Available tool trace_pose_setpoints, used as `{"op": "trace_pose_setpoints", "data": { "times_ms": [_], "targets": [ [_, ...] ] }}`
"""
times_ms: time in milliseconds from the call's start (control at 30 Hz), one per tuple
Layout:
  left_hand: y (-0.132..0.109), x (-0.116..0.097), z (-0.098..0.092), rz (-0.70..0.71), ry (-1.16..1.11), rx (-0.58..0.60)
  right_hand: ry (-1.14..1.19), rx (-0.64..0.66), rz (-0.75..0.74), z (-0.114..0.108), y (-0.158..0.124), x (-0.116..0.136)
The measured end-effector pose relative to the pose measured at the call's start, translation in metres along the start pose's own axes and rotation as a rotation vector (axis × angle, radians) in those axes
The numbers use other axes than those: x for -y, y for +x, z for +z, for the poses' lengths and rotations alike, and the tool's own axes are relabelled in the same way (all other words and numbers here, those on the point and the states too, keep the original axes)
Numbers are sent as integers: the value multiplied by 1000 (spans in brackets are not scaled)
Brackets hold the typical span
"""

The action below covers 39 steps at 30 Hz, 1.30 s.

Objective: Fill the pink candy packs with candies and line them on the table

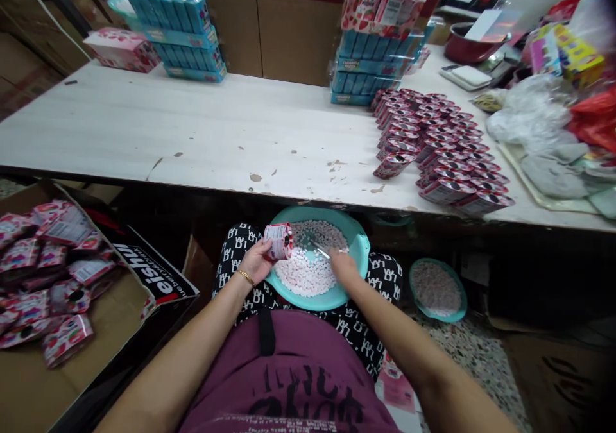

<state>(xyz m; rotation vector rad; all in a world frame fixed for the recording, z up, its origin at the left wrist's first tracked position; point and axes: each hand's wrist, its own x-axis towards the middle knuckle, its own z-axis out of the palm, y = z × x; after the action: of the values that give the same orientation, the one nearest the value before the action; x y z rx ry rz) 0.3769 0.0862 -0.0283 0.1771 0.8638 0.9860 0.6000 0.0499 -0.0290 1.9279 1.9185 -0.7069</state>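
On my lap rests a turquoise basin (pixel 359 240) with many small pale pink candies (pixel 308 276) in it. My left hand (pixel 257 263) grips a small pink-and-white printed pouch (pixel 278 240) over the basin's left side. My right hand (pixel 344 267) is closed around the handle of a spoon (pixel 321 249) at the basin's right side. The spoon slants down towards the candies; its far end is hard to make out. Whether the pouch has anything inside cannot be seen.
Filled-looking pouches (pixel 445 157) stand in rows on the white table (pixel 216 131). Blue packs (pixel 192 35) are stacked behind. An open carton (pixel 120 317) of pouches sits at left. A second turquoise basin (pixel 464 301) is on the floor at right.
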Motion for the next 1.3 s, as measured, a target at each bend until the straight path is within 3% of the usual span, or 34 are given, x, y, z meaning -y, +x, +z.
{"op": "trace_pose_setpoints", "data": {
  "times_ms": [133, 200, 300, 467, 600, 700, 867, 1000, 1133, 1300],
  "targets": [
    [-8, -8, -6, 15, -44, -35, 74, 60, -106, 39, 11, 34],
    [-9, -10, -12, -13, -78, -84, 116, 89, -150, 46, 14, 34],
    [-10, -10, -20, -57, -103, -125, 181, 113, -208, 43, 17, 15],
    [-9, -6, -19, -82, -130, -93, 459, 17, -272, 8, 0, -20],
    [-4, 3, -8, -138, -129, -24, 619, -42, -316, -37, -20, -26],
    [1, 11, -3, -183, -106, 7, 520, -63, -346, -70, -30, -19],
    [8, 18, -4, -189, -98, -3, 158, -62, -383, -110, -35, 4],
    [12, 21, -5, -211, -93, 10, -58, -54, -372, -125, -34, 25],
    [15, 23, -6, -207, -94, 17, -123, -66, -317, -133, -36, 37],
    [14, 18, -10, -208, -133, -7, -22, -68, -341, -132, -47, 16]
  ]
}}
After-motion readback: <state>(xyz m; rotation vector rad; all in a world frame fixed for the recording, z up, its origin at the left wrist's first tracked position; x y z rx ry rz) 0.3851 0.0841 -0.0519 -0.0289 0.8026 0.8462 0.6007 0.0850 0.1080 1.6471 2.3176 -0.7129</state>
